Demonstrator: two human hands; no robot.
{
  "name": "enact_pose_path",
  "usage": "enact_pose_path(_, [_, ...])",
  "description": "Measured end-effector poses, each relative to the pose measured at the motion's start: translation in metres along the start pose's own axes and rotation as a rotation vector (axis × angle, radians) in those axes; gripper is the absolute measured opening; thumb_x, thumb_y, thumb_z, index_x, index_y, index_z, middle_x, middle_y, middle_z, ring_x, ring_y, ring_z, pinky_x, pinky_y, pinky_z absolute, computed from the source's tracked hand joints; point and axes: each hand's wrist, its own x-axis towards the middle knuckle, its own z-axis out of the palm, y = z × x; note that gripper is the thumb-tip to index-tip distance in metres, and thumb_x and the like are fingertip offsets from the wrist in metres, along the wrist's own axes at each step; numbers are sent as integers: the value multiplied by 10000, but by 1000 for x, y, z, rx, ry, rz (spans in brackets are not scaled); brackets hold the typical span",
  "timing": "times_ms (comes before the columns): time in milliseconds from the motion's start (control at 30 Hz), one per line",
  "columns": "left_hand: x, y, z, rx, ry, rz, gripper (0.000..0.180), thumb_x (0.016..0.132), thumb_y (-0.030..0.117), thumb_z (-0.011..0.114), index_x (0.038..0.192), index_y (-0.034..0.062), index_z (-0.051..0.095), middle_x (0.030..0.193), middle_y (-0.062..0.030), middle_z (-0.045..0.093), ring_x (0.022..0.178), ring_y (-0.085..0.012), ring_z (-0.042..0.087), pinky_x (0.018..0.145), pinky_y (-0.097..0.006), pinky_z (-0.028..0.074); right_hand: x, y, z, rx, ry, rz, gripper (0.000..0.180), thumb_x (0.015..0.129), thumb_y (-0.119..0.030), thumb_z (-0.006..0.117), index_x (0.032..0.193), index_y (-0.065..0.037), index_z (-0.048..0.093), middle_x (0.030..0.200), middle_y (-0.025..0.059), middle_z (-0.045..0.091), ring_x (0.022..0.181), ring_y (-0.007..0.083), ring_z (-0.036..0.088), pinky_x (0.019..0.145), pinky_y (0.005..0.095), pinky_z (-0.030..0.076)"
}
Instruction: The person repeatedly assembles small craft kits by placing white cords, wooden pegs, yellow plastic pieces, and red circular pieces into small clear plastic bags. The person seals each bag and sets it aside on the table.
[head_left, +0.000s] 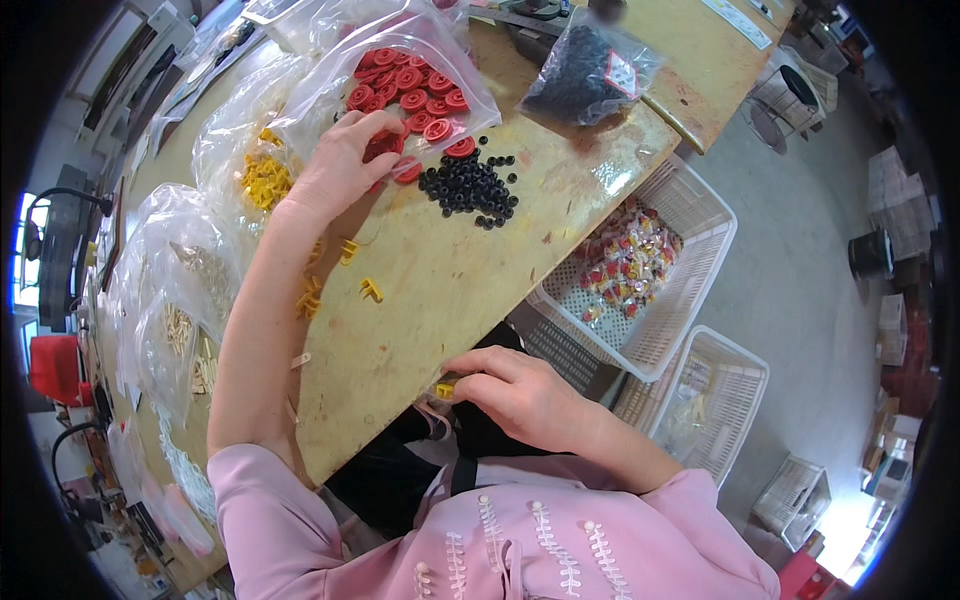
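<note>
Nearest to me, my right hand [525, 395] sits at the near edge of the wooden surface [450, 290], just above my lap; its fingers [480, 385] are curled together and pinching a small yellow piece [445, 390], which peeks out at their tips. My pink sleeves frame the bottom of the view.

A little further on, loose yellow clips [371, 290] lie scattered on the surface beside my left forearm, and to my left see-through bags hold pale sticks [180, 330] and more yellow parts [264, 182].

To my right, below the edge of the surface, a white basket [690, 215] holds small red-and-yellow packets [630, 260], and a second white basket [725, 375] stands just beside it, nearer to me.

Further out, my left arm stretches across the surface, and my left hand [340, 165] rests at the mouth of a clear bag [460, 70] full of red wheels [410, 85]. Its fingers [375, 130] are bent and close together, touching the red wheels that spill from the opening; whether they actually grip one I cannot tell. Just beside them, to the right, a heap of little black rings [470, 185] lies on the surface, touching the spilled red wheels.

Farthest away, a bag of black parts [585, 75] lies near the far right corner of the surface
</note>
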Motion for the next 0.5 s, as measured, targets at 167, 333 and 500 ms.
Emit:
enact_pose_path(167, [1, -10, -9, -142, -91, -117, 273, 952, 128, 757, 1213, 100, 683, 979, -41, 686, 854, -107, 631, 785, -313, 540, -3, -5, -2, -22, -6, 21, 199, 867, -11, 717, 1054, -52, 662, 1234, 132, 671, 1116, 335, 685, 908, 400, 589])
enact_pose_path(333, [-15, -10, -6, -369, 7, -205, 231, 967, 98, 736, 1191, 70, 686, 969, -31, 719, 871, -87, 643, 796, -284, 541, -8, -9, -7, -42, 5, 57, 209, 875, 5, 708, 1070, -56, 668, 1242, 147, 668, 1120, 346, 686, 887, 408, 600])
enact_pose_path(500, [-75, 40, -24, -789, 5, -162, 257, 969, 76, 732, 1212, 34, 662, 1074, -25, 721, 967, -77, 649, 867, -259, 532, -3, -15, -14, -62, 81, 64, 199, 885, 17, 707, 1071, -41, 667, 1251, 170, 664, 1080, 371, 700, 859, 415, 611])
